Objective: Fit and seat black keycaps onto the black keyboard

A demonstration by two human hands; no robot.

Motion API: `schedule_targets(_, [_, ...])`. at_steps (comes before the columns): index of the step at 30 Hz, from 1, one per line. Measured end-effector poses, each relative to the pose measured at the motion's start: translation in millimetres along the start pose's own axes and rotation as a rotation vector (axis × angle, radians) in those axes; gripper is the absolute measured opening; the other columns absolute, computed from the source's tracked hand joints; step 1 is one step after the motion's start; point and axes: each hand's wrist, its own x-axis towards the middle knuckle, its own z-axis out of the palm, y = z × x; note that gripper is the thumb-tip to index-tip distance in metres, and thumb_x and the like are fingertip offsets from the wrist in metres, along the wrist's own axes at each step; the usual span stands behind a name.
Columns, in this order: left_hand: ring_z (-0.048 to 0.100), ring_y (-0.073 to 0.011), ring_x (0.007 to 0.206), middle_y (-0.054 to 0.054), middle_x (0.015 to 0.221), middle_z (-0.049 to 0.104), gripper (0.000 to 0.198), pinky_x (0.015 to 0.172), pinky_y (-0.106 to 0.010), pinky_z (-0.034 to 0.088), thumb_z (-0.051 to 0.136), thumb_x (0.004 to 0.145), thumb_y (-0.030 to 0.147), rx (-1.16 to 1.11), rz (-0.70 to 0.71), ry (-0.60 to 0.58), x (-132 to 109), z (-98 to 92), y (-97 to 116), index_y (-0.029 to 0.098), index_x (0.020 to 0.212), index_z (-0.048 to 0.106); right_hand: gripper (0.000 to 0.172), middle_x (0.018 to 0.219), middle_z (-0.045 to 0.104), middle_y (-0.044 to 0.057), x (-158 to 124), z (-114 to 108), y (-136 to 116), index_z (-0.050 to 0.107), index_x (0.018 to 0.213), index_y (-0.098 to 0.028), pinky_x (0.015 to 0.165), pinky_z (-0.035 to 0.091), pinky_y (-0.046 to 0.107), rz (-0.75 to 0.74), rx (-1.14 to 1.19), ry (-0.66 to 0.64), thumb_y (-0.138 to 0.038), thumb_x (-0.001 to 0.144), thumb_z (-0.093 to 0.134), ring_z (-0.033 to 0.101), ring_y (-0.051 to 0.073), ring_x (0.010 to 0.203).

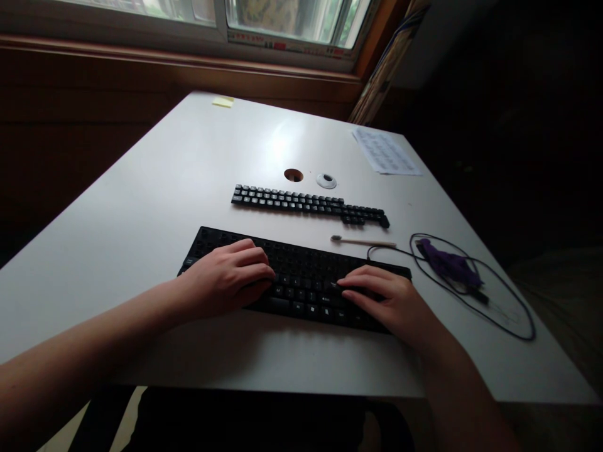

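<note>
A black keyboard (301, 307) lies near the front edge of the white table, its lower rows bearing keycaps and its upper part bare of them. My left hand (230, 273) rests over its left half, fingers bent and close together; whatever is under the fingertips is hidden. Over the right half, my right hand (384, 295) has thumb and fingers closed around a dark keycap (333, 285) at the keyboard's surface. Behind the keyboard, loose black keycaps (292, 202) stand in neat rows. Between them and the keyboard lies a toothbrush (362, 241) with a dark head.
A looped black cable (494, 263) and a purple cloth (450, 262) lie at the right. Further back are a round hole (293, 175) in the table (141, 182), a white grommet cover (326, 181), printed sheets (389, 152) and a yellow note (223, 102).
</note>
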Motion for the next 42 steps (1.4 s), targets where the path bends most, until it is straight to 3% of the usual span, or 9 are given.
schedule_targets(9, [0.058,-0.0190,0.087,-0.007,0.095,0.067,0.016,0.077,-0.031,0.052,0.055,0.098,0.023,0.009,-0.001,0.009,0,0.9,-1,0.019,0.103,0.069,0.020,0.102,0.071,0.007,-2,2,-6,0.074,0.110,-0.026,0.078,0.061,0.035,-0.190,-0.148,0.082,-0.023,0.094,0.062,0.069,0.020,0.089])
schedule_targets(22, [0.057,-0.0190,0.086,-0.008,0.095,0.067,0.016,0.077,-0.031,0.052,0.054,0.098,0.021,-0.008,0.004,0.006,1,-1.6,1,0.018,0.103,0.069,0.034,0.110,0.070,0.009,-6,2,-11,0.068,0.123,-0.025,0.085,0.058,0.043,-0.257,-0.252,0.130,-0.014,0.091,0.063,0.065,0.023,0.097])
schedule_targets(32, [0.058,-0.0194,0.088,-0.008,0.098,0.067,0.016,0.080,-0.032,0.052,0.055,0.098,0.022,-0.004,-0.008,-0.011,-1,0.0,-1,0.019,0.105,0.069,0.060,0.129,0.067,0.012,-24,30,-23,0.055,0.142,-0.020,0.101,0.055,0.050,-0.313,-0.371,0.135,-0.023,0.085,0.074,0.061,0.030,0.118])
schedule_targets(42, [0.058,-0.0189,0.086,-0.007,0.096,0.067,0.014,0.078,-0.031,0.051,0.056,0.097,0.021,-0.001,-0.008,0.009,1,0.1,1,0.018,0.103,0.069,0.064,0.128,0.069,0.009,-26,33,-21,0.050,0.145,-0.019,0.103,0.055,0.046,-0.371,-0.442,0.156,-0.022,0.086,0.074,0.063,0.026,0.116])
